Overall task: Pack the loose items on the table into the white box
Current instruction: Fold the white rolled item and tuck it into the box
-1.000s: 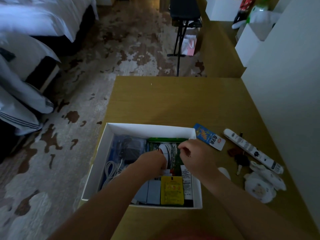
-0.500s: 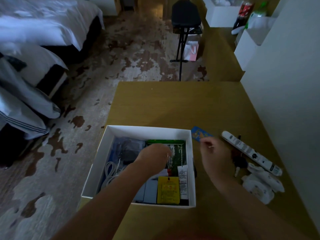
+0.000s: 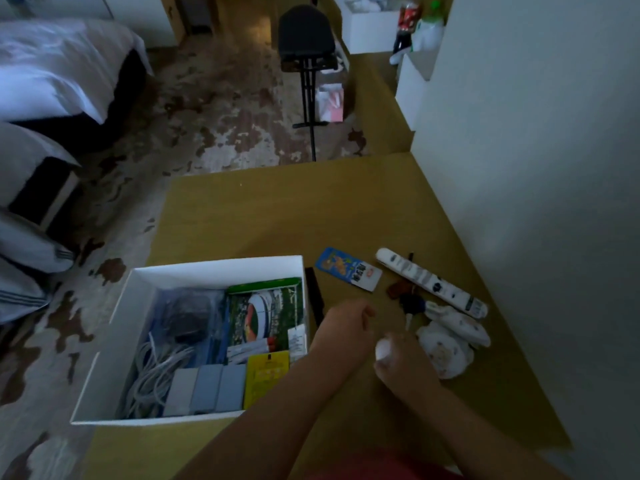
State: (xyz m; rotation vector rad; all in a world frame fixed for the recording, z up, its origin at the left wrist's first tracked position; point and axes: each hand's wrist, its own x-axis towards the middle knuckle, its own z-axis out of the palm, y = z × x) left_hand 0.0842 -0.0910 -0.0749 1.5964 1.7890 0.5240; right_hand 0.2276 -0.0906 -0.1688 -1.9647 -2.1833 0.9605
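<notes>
The right hand (image 3: pixel 398 362) has its grip wrapped around a small round white thing (image 3: pixel 383 349) above the yellow-brown worktop (image 3: pixel 277 220). The left hand (image 3: pixel 346 323), at its 10 o'clock, is curled in a loose fist, holding nothing I can see. The white cardboard box (image 3: pixel 138 299) sits at 9 o'clock, packed with things.

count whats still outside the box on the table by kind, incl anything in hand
blue card: 1
white tube: 1
key bunch: 1
black strip beside the box: 1
white crumpled bundle: 1
small white item in right hand: 1
total: 6
</notes>
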